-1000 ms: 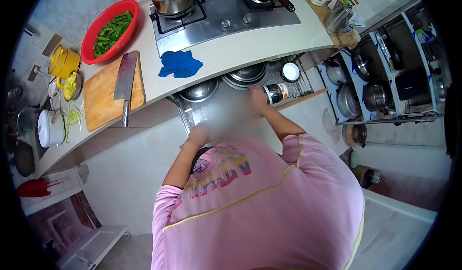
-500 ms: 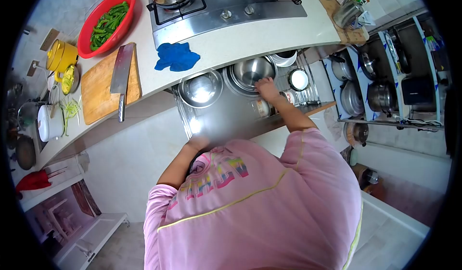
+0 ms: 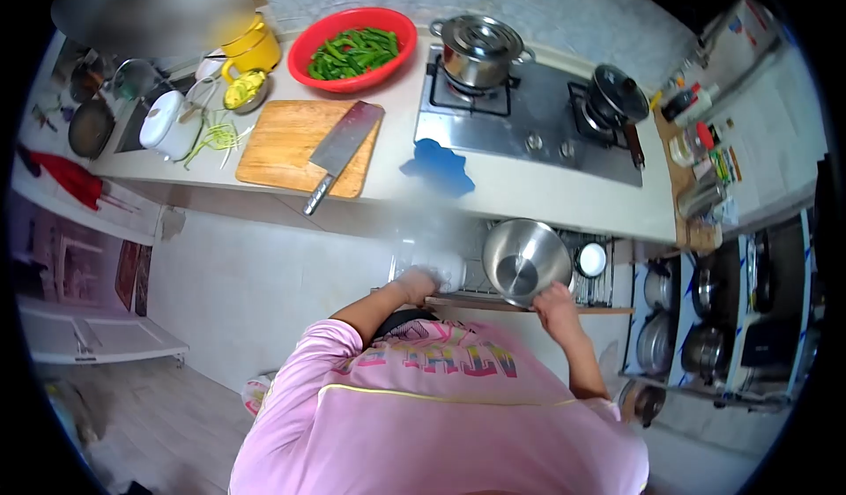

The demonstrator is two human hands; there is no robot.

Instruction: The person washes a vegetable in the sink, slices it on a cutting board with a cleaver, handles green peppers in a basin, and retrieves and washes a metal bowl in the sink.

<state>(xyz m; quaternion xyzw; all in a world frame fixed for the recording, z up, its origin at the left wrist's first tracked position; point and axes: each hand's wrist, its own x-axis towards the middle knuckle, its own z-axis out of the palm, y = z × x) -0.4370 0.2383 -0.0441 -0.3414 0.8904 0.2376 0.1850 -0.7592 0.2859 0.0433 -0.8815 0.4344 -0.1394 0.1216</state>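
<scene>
A deep steel bowl is held by its near rim in my right hand, with the fingers closed on it, above the pulled-out drawer. My left hand is at the drawer's front edge on the left; blur hides its fingers. Beside it is a pale, shiny dish, partly blurred. A small white-topped container sits in the wire rack right of the bowl. On the counter above lies a blue cloth.
A cleaver rests on the cutting board, its handle over the counter edge. Behind stands a red basin of green peppers. The stove holds a lidded pot and a small black pan.
The view has shifted, showing more of the counter. My right hand has brought the steel bowl up and toward me from the nested pieces in the drawer.
</scene>
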